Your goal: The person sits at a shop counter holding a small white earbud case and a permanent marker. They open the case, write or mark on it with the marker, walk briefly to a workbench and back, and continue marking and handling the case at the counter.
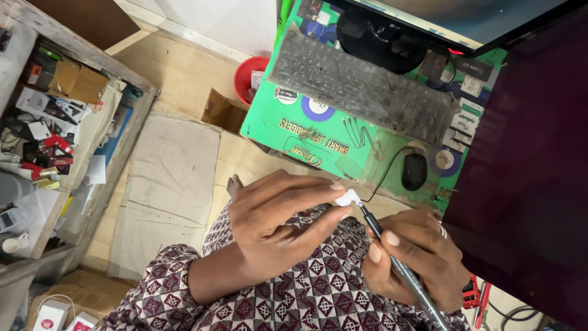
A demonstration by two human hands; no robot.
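The left hand (275, 220) pinches a small white earbud (348, 197) at its fingertips; the right hand (416, 257) grips a dark pen-like tool (398, 263), tip touching the earbud; a keyboard (367, 92) lies on the green surface (306, 135) beyond.

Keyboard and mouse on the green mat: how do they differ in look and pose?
The keyboard is long, flat, grey and dusty, lying slantwise across the green mat; the mouse is small, rounded and black, near the mat's edge. A thin black cable shows at the mouse, none visibly at the keyboard. Both lie untouched by the hands.
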